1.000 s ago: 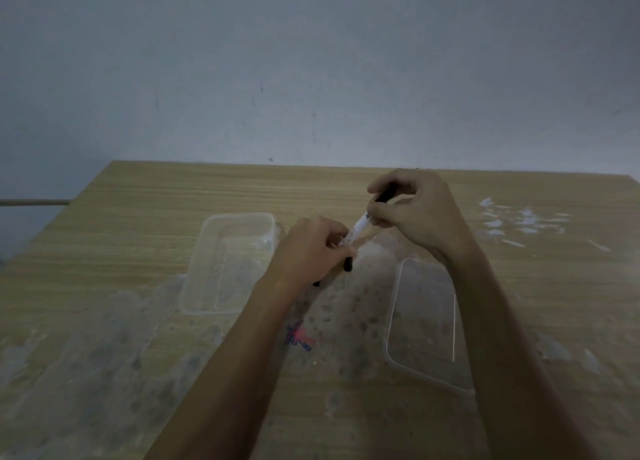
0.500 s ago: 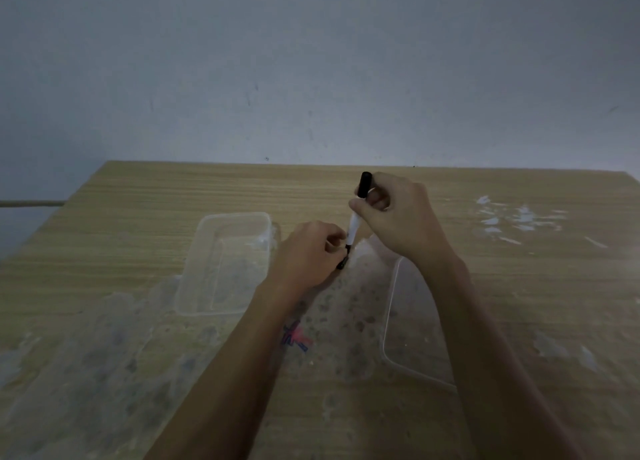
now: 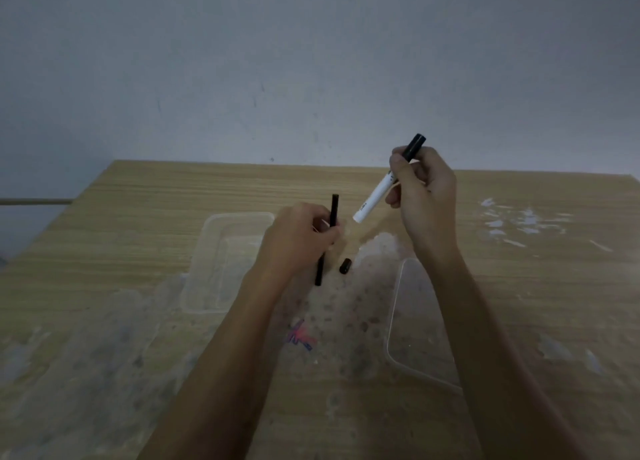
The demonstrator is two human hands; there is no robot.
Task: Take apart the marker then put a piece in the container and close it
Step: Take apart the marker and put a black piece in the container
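Note:
My right hand (image 3: 424,196) grips the white marker barrel (image 3: 375,196) with its black cap end pointing up and its open end tilted down to the left. A long thin black ink core (image 3: 334,210) is held by my left hand (image 3: 298,243), and it stands nearly upright, apart from the barrel. One small black end piece (image 3: 345,265) lies on the table between my hands. A clear plastic container (image 3: 221,262) sits open to the left of my left hand. Its clear lid (image 3: 420,324) lies flat under my right forearm.
The wooden table (image 3: 138,203) bears whitish smears across the front left, a small red and blue mark (image 3: 300,336) near my left forearm, and white flecks (image 3: 519,220) at the far right. A grey wall rises behind the table's far edge.
The hands have pulled apart: the black core has come out of the white barrel, now held up to the right. A small black piece now lies on the table.

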